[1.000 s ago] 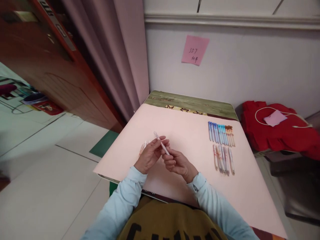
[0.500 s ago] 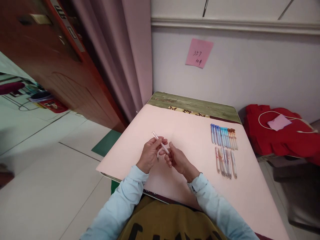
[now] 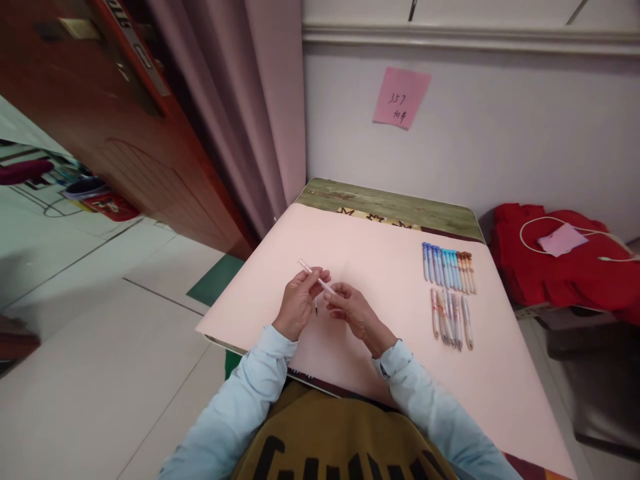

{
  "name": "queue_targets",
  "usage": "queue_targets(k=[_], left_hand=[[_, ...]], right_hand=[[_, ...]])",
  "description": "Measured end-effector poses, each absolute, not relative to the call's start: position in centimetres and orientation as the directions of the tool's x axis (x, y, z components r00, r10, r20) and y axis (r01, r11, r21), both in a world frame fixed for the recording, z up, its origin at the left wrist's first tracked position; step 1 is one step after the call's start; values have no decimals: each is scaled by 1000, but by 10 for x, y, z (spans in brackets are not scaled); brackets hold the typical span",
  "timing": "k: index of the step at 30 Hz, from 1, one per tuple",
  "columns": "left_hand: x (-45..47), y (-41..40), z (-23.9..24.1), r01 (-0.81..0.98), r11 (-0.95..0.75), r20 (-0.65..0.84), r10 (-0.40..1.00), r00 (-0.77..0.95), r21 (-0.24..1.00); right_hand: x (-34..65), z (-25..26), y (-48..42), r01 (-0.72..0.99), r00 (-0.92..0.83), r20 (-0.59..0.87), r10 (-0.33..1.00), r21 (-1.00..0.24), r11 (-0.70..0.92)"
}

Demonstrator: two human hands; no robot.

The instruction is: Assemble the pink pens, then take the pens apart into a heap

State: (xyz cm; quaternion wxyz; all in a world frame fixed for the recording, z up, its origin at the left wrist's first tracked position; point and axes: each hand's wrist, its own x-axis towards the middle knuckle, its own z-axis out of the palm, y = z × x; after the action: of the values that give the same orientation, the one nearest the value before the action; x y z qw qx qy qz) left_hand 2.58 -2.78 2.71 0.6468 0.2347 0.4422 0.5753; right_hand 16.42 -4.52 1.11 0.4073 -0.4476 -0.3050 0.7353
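Note:
Between both hands, above the pink-covered table (image 3: 360, 230), I hold a slim whitish pen (image 3: 316, 277), tilted with its upper end to the far left. My left hand (image 3: 299, 301) pinches its middle between thumb and fingers. The fingers of my right hand (image 3: 354, 308) are closed round its lower end. A thin rod with a dark tip, like a refill (image 3: 316, 307), hangs below my left fingers; its upper part is hidden. On the right of the table lie a tidy row of blue and brown capped pens (image 3: 447, 269) and, nearer me, several pale pens (image 3: 451, 320).
A pink note (image 3: 401, 98) is stuck on the wall behind the table. Red cloth (image 3: 525, 267) with a white cable and pink paper lies on a seat at the right. A curtain (image 3: 270, 87) and a reddish-brown door (image 3: 150, 167) stand at the left.
My right hand has turned over, its fingers now closing from above on the pen's lower end. The pen has shifted slightly left. The thin rod now shows less below the left hand.

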Motion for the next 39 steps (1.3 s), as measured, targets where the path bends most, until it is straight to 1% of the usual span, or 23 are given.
queue_targets(k=[2, 5, 10, 14, 16, 18, 20, 25, 27, 30, 33, 34, 36, 39], left_hand=[[25, -28, 26, -532, 226, -302, 951, -60, 816], [25, -28, 25, -522, 239, -306, 951, -46, 819], [25, -27, 25, -557, 217, -302, 951, -64, 801], [25, -27, 23, -551, 224, -304, 951, -57, 804], [24, -27, 23, -555, 224, -306, 950, -58, 801], [22, -26, 23, -567, 216, -313, 946, -79, 795], [21, -26, 24, -574, 208, -322, 941, -103, 792], [17, -23, 24, -567, 217, -328, 939, -100, 795], [13, -20, 23, -563, 173, -309, 938, -156, 808], [3, -13, 19, -535, 71, -263, 920, -291, 842], [-8, -6, 14, -502, 39, -259, 889, -377, 864], [-12, -5, 13, -495, 45, -266, 883, -387, 868], [-20, -1, 11, -483, 48, -275, 868, -413, 875], [-29, 2, 10, -426, 12, -239, 841, -485, 905]], right_hand=[[164, 10, -46, -320, -279, -451, 848, -789, -525], [163, 9, -46, -297, -354, -502, 789, -739, -604], [165, 8, -46, -353, -295, -417, 860, -789, -504], [165, 5, -46, -312, -354, -481, 802, -748, -586], [165, 3, -46, -314, -347, -460, 817, -764, -564], [165, 3, -47, -335, -287, -426, 858, -794, -507], [165, 3, -48, -348, -244, -425, 872, -801, -487], [165, 3, -50, -328, -304, -428, 851, -792, -516], [167, 2, -52, -267, -307, -418, 855, -825, -499], [171, 0, -55, -165, -294, -419, 859, -863, -478], [175, 1, -55, -56, -227, -435, 871, -887, -458], [176, 1, -54, 10, -202, -439, 876, -895, -446], [179, 4, -51, 197, -153, -428, 891, -897, -397], [183, 6, -47, 503, -64, -339, 939, -823, -263]])
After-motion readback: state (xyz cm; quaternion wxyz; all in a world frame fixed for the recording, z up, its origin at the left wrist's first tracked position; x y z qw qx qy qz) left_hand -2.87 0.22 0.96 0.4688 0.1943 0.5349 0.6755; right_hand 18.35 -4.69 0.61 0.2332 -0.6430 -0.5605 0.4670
